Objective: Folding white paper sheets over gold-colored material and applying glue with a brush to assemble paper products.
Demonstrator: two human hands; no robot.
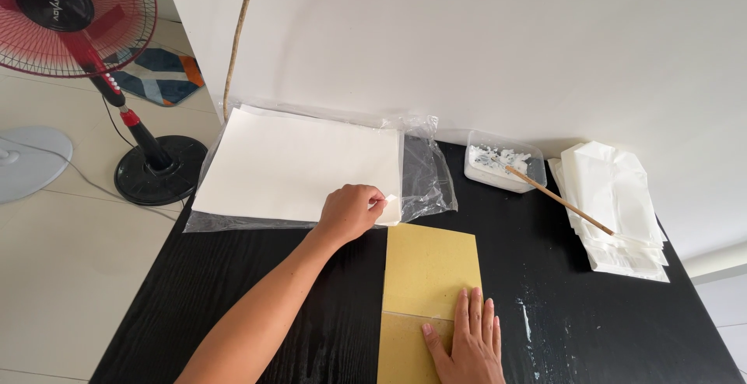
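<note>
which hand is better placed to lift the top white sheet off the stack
Left. The left hand already pinches the near right corner of the white paper stack, while the right hand lies flat on the yellow board.

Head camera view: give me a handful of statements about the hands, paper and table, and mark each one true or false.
1. The left hand pinches a corner of the white paper stack. True.
2. The right hand holds the wooden stick. False: it lies flat on the yellow-brown board.
3. The stick rests in a clear tub of white paste. True.
4. The table is white. False: it is black.
5. The folded white bags lie left of the board. False: right.
</note>
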